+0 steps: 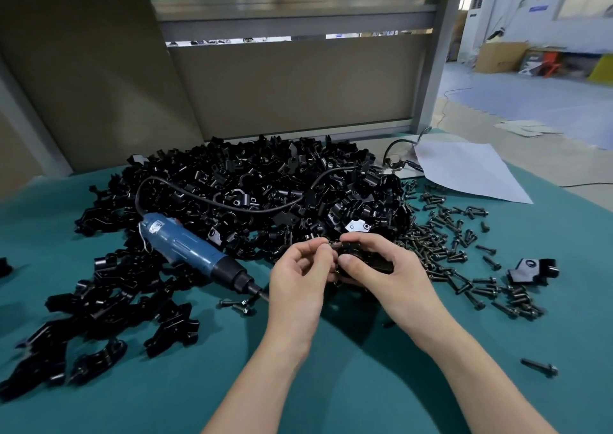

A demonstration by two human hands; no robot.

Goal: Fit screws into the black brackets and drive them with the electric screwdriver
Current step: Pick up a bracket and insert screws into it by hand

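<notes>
Frankly, the screw (332,244) my left hand (295,274) pinches may cross-thread if the bracket (376,261) my right hand (393,279) grips tilts.

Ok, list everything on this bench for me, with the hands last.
table: one, teal cover, under everything
bracket pile: too many to count, black, centre back, spreading to front left
electric screwdriver: one, blue and black, lying left of the hands
cable: one, black, draped over the pile
loose screws: many, dark, scattered at right
single bracket: one, black, far right
paper sheet: one, white, back right
held bracket: one, black, in the right hand
held screw: one, dark, at the bracket
left hand: pinches the screw
right hand: grips the bracket
</notes>
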